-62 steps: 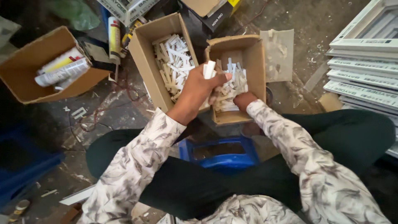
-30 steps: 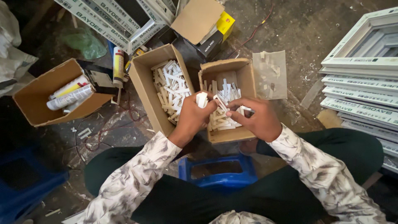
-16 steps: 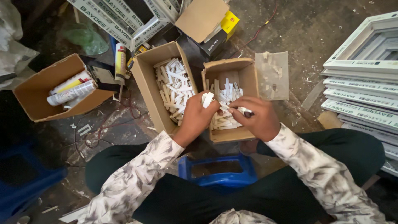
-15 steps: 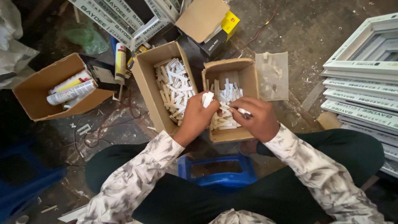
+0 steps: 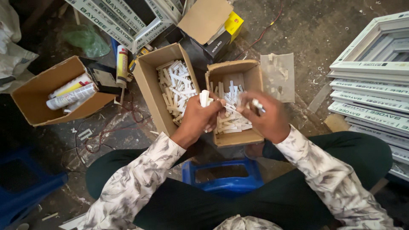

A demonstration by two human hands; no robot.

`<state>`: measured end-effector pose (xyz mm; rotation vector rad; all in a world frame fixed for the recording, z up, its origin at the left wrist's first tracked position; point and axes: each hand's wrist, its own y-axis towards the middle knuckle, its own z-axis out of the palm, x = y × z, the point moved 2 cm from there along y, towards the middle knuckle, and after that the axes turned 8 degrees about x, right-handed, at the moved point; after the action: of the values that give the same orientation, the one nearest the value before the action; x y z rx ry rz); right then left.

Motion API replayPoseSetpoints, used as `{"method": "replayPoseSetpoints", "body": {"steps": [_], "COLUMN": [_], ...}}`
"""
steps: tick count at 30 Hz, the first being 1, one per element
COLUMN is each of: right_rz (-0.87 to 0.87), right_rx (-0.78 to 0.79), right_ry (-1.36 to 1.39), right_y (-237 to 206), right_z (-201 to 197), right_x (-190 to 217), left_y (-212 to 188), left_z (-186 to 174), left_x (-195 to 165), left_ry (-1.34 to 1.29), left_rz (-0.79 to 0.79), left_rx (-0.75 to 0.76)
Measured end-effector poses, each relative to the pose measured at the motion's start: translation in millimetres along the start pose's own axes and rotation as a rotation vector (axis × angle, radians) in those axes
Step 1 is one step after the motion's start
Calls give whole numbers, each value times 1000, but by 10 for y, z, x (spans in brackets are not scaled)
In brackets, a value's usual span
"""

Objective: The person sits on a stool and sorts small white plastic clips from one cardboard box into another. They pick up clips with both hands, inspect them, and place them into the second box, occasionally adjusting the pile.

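While L hand (image 5: 200, 119) grips white strips (image 5: 204, 98), R hand (image 5: 266, 117) pinches one strip (image 5: 257, 103) over box (image 5: 251, 76)

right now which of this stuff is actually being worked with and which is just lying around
In use:
- left hand, gripping a small bundle of white plastic strips
- right hand, pinching one white piece
- smaller cardboard box of white pieces, under both hands
- larger cardboard box of the same pieces

Lying about:
- sealant tubes in a third box
- stacked white window frames
- blue plastic stool
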<state>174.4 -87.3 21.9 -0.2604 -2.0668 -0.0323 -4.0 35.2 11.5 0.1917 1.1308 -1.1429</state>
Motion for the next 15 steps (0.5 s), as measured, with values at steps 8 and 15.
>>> {"method": "replayPoseSetpoints", "body": {"steps": [8,15], "right_rz": [45,-34], "right_rx": [134,72], "right_ry": [420,435], "right_y": [68,29], "right_z": [-181,-257], "right_x": [-139,28], "left_y": [40,49], "left_z": [-29,-52], "left_x": [57,60], "left_ry": [41,113], "left_rz": [48,52], "left_rx": [-80,-100]}}
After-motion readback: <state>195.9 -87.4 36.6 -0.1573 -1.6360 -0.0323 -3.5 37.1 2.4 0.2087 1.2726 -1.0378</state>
